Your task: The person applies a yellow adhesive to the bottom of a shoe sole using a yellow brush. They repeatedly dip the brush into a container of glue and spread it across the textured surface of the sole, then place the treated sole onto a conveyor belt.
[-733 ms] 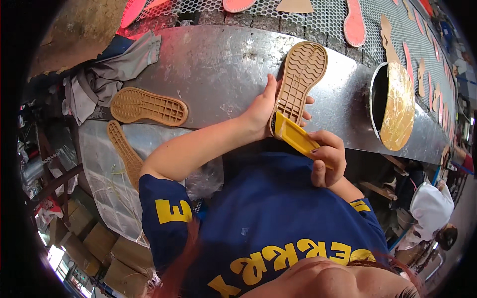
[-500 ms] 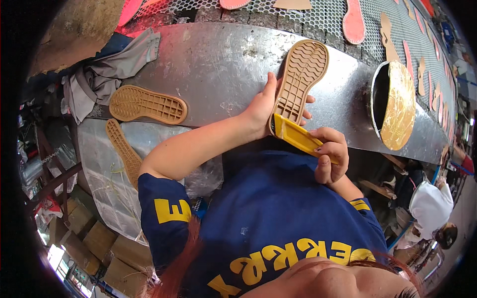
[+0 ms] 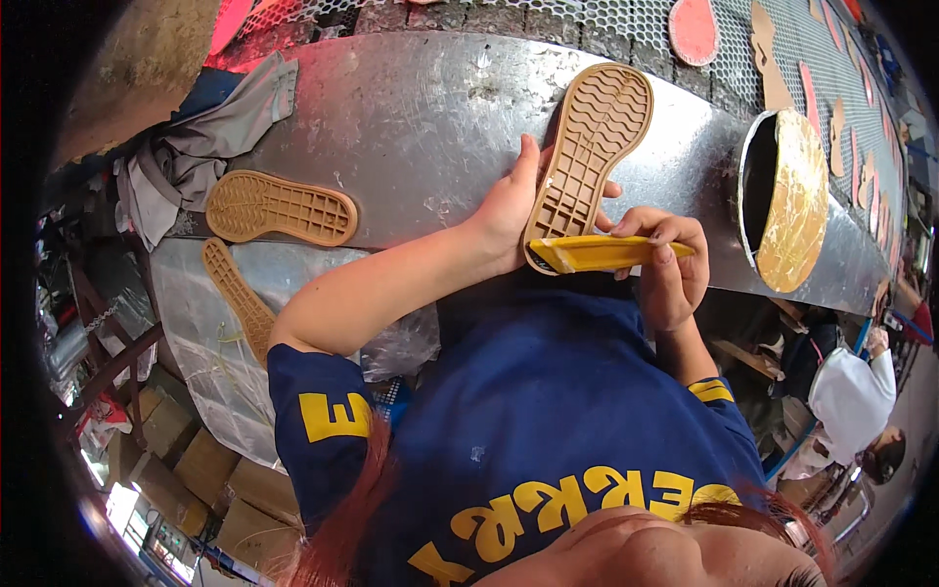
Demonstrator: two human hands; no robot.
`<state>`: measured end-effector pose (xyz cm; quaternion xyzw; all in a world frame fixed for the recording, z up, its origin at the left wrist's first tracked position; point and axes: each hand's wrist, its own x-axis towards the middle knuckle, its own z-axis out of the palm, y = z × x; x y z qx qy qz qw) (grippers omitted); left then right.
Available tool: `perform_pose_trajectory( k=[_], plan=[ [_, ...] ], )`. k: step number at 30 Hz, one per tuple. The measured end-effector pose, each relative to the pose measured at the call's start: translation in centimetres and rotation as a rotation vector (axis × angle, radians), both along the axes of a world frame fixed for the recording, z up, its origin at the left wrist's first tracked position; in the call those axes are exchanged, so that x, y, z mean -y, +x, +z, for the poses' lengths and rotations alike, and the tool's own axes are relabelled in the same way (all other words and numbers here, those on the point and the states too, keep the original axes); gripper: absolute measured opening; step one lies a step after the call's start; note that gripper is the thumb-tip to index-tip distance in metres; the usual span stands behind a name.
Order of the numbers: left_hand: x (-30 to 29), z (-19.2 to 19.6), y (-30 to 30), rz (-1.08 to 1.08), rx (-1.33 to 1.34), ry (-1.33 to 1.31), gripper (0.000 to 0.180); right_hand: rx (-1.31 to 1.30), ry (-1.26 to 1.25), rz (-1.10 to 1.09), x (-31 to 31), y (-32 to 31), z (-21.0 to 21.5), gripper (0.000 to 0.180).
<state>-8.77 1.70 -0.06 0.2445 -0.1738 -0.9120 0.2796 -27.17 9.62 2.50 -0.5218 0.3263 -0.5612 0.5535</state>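
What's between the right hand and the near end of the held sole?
In the head view, the yellow tool spans that stretch, from the right hand to the held sole.

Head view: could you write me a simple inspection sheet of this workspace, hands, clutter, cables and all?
Surface: scuffed metal table, shiny in places.
Things in hand: tan sole, tread showing; yellow tool across its near end, contact unclear.
Clutter: second sole and grey cloth at left; narrow sole on a clear plastic sheet; round container at right.
Hands: left hand holds the sole; right hand grips the yellow tool.
Cables: none I can make out for certain.
Surroundings: honeycomb mesh beyond the table, bearing pink and tan pieces; cardboard boxes lower left; another person in white at right.
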Motion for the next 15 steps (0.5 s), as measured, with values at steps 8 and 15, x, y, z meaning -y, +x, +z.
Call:
perform_pose_trajectory(
  k=[8,15],
  plan=[
    [0.4,1.2,0.7,-0.074,0.153,0.001,0.075,-0.043,-0.142,-0.414,0.6,-0.7,0.6,0.013],
    [0.2,1.4,0.5,0.003,-0.031,-0.195,0.064,-0.365,-0.481,-1.073,1.3,-7.2,3.5,0.015]
  ],
)
